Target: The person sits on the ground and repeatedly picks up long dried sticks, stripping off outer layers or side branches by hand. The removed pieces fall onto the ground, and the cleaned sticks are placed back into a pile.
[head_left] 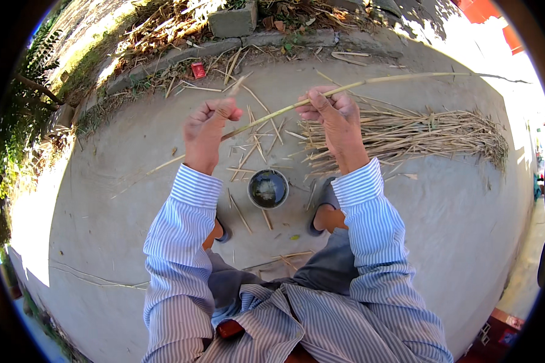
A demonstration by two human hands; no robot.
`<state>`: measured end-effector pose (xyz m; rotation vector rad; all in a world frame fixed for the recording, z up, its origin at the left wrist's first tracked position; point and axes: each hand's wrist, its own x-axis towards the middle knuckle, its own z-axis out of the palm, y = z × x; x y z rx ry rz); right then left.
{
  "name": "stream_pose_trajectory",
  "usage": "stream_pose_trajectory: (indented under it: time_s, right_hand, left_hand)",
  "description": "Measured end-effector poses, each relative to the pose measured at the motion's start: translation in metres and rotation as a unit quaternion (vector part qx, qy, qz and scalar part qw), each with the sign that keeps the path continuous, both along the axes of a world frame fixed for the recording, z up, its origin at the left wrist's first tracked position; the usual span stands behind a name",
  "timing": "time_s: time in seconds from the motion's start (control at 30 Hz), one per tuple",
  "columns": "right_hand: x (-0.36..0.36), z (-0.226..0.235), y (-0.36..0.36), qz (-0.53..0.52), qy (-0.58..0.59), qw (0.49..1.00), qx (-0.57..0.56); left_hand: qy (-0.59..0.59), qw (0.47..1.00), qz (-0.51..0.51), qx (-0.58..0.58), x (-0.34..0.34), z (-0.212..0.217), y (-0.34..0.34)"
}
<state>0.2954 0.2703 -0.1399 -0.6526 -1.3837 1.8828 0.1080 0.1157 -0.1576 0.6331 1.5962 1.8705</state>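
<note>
A long, thin yellow-green reed stalk (266,117) stretches across in front of me. My right hand (333,118) is closed around it, thumb on top. To the right it narrows to a dark, wispy tip. My left hand (208,130) is closed, thumb and forefinger pinched together. A pale, blurred dry strip (238,86) sticks up from that pinch. The stalk passes behind my left hand near the base of the thumb, and its thin pale end shows beyond, pointing down-left. Whether the left fingers also touch the stalk is hidden.
A round bowl (268,189) of dark liquid stands on the concrete between my feet. A bundle of dry stalks (418,133) lies at the right. Cut stalk pieces (241,212) are scattered around. A red packet (198,70) lies near the low kerb (181,58) at the back.
</note>
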Motion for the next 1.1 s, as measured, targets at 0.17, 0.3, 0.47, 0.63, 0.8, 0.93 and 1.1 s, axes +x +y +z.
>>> stream_pose_trajectory:
  time_s: [0.17, 0.3, 0.47, 0.63, 0.8, 0.93, 1.1]
  right_hand:
    - [0.003, -0.006, 0.002, -0.010, -0.023, 1.000, -0.013]
    - [0.001, 0.000, 0.000, -0.060, -0.037, 0.997, -0.028]
    - [0.004, -0.006, 0.010, -0.075, -0.033, 0.996, -0.045]
    - [0.005, -0.005, 0.012, -0.013, -0.005, 1.000, -0.026]
    - [0.009, 0.000, 0.013, 0.008, -0.001, 1.000, 0.005]
    - [0.012, 0.002, 0.011, 0.006, 0.007, 1.000, 0.012]
    - [0.019, -0.001, 0.019, -0.041, 0.007, 0.999, -0.007]
  left_hand:
    - [0.208, 0.972, 0.052, -0.092, -0.055, 0.001, -0.011]
    - [0.689, 0.685, 0.116, -0.207, -0.068, -0.007, -0.025]
    - [0.519, 0.841, -0.107, -0.107, -0.057, -0.019, -0.020]
    - [0.427, 0.882, -0.175, -0.098, -0.044, -0.016, -0.012]
    - [0.127, 0.967, -0.190, -0.116, -0.038, -0.010, -0.014]
    - [0.050, 0.996, -0.069, -0.041, -0.067, -0.005, -0.025]
    - [0.480, 0.853, 0.106, -0.175, -0.082, -0.009, -0.031]
